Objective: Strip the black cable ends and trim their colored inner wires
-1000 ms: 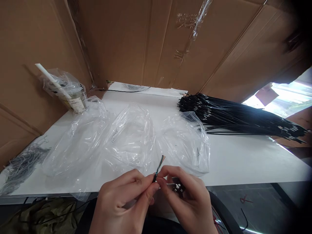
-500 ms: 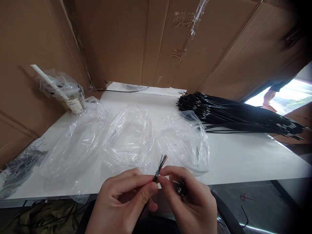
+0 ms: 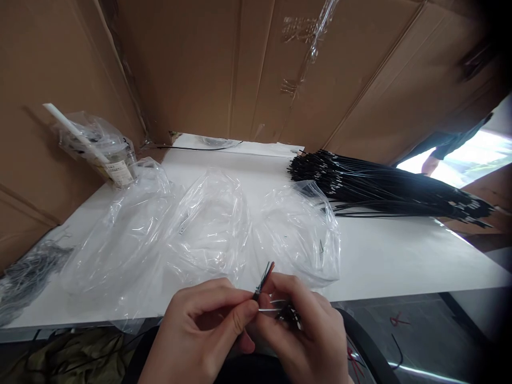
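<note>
My left hand [image 3: 208, 325] is closed in a pinch around the end of a black cable [image 3: 255, 296]. Thin coloured wires [image 3: 265, 276], red, green and dark among them, fan upward out of its stripped end. Close against these wires is my right hand [image 3: 306, 328], its index finger bent beside them. In its curled fingers sits a small dark metallic tool [image 3: 288, 314], mostly hidden, so its kind is unclear. A white strand [image 3: 269, 310] stretches from the cable end towards my right fingers. The rest of the cable is hidden below my left hand.
Clear plastic bags [image 3: 212, 229] lie across the white table [image 3: 384, 256]. A bundle of black cables [image 3: 372, 184] rests at the back right, grey wire scraps [image 3: 36, 272] at the left. A wrapped drink cup [image 3: 120, 168] stands by the cardboard wall [image 3: 192, 69]. Another person's arm [image 3: 434, 160] shows far right.
My right hand has moved slightly down and left, turning around the cable end. A white strand now shows between my hands. The view has shifted a little.
</note>
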### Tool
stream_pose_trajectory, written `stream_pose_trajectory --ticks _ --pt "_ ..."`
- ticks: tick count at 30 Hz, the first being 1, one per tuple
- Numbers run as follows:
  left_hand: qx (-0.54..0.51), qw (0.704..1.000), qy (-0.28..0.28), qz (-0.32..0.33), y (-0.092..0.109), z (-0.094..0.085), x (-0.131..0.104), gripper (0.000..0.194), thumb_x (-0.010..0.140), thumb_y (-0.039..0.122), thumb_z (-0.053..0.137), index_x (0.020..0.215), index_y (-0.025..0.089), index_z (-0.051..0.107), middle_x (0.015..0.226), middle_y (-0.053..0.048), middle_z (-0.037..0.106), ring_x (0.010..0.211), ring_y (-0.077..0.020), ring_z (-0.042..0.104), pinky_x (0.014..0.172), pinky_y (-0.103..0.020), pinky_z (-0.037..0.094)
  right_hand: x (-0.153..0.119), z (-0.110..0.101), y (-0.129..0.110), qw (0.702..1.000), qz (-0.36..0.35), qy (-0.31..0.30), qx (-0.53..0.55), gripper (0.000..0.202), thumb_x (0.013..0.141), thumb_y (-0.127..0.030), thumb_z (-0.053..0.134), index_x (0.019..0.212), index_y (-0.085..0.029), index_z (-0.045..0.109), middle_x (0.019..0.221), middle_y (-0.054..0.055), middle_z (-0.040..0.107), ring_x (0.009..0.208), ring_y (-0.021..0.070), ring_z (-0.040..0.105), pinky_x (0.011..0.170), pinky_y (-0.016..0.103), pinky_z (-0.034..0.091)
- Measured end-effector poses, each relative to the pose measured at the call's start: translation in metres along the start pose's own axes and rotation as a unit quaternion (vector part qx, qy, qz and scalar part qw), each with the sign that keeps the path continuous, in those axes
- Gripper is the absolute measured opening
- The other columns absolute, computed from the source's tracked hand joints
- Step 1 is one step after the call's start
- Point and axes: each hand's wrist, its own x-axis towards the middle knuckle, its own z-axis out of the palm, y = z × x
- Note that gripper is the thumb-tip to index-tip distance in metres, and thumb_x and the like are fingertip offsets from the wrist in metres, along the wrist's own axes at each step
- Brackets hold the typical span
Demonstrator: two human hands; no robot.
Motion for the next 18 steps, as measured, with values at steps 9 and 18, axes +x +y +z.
stream_pose_trajectory --ticks 9,18 --pt "-0.190 0.980 0.020 -0.058 -0.006 0.001 0.002 0.022 0.090 0.041 0.071 0.086 0.021 0.079 0.069 0.001 0.069 0.050 -0.0095 0.065 0.058 -0.019 0.051 0.003 -0.020 0.002 0.996 0.056 -0.061 -0.032 0.013 0.093 -0.022 0.060 0.082 -0.023 0.055 0.060 -0.008 0.058 0.047 0.0063 0.049 0.043 0.013 0.038" --pt "-0.208 0.976 0.021 -0.057 -0.005 -0.004 0.000 0.024 0.087 0.046 0.074 0.087 0.023 0.081 0.065 0.002 0.071 0.044 -0.0074 0.063 0.053 -0.017 0.049 0.010 -0.029 -0.007 0.966 0.101 -0.210 -0.112 0.033 0.105 -0.037 0.043 0.075 -0.023 0.043 0.061 -0.004 0.056 0.051 0.0113 0.051 0.046 0.022 0.037"
